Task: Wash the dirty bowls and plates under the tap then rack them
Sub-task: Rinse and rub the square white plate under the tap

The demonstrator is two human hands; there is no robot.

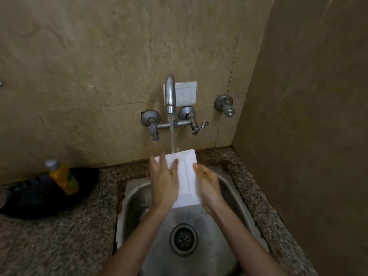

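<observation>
Plate (188, 176) partly hidden by left hand (164, 177), right hand (207, 183).

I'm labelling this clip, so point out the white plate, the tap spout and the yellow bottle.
white plate (187, 179): head view, recessed centre panel.
tap spout (170, 92): head view, curved neck.
yellow bottle (63, 177): head view, middle of body.

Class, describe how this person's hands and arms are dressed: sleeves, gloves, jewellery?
The left hand and right hand are bare: no gloves, rings, watch or bracelets show. No sleeve shows anywhere down to the picture's lower edge. Blur could hide small items.
</observation>
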